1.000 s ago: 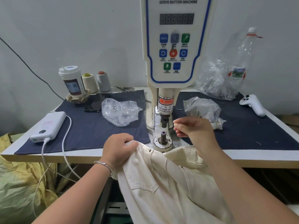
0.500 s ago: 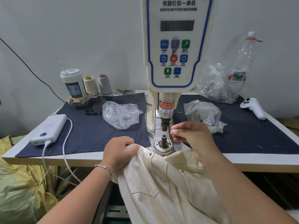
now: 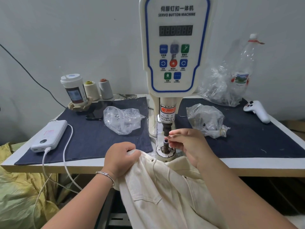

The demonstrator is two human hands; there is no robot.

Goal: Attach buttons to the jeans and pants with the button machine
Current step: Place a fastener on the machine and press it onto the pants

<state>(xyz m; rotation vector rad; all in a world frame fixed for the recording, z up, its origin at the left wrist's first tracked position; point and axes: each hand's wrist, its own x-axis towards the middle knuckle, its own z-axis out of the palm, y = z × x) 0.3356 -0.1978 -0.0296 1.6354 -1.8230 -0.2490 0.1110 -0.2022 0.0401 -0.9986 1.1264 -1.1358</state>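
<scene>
A white servo button machine (image 3: pixel 175 47) stands at the middle of the table, its punch head (image 3: pixel 167 129) above a round lower die post (image 3: pixel 165 143). Cream pants (image 3: pixel 165 192) hang over the table's front edge just below the die. My left hand (image 3: pixel 121 158) grips a bunched fold of the pants at the waistband. My right hand (image 3: pixel 186 143) is beside the die post, its fingertips pinching a small dark button part (image 3: pixel 165 140) right at the top of the post.
Two clear plastic bags with small parts lie on dark denim mats, one left (image 3: pixel 123 119) and one right (image 3: pixel 206 120) of the machine. A power bank (image 3: pixel 49 135) with cable, cup (image 3: pixel 74 90), thread cones (image 3: pixel 97 90), phone, white controller (image 3: pixel 257 111) and plastic bottle (image 3: pixel 244 71) ring the table.
My right hand has moved left and down from beside the punch to the top of the die post. The left hand keeps its grip on the pants.
</scene>
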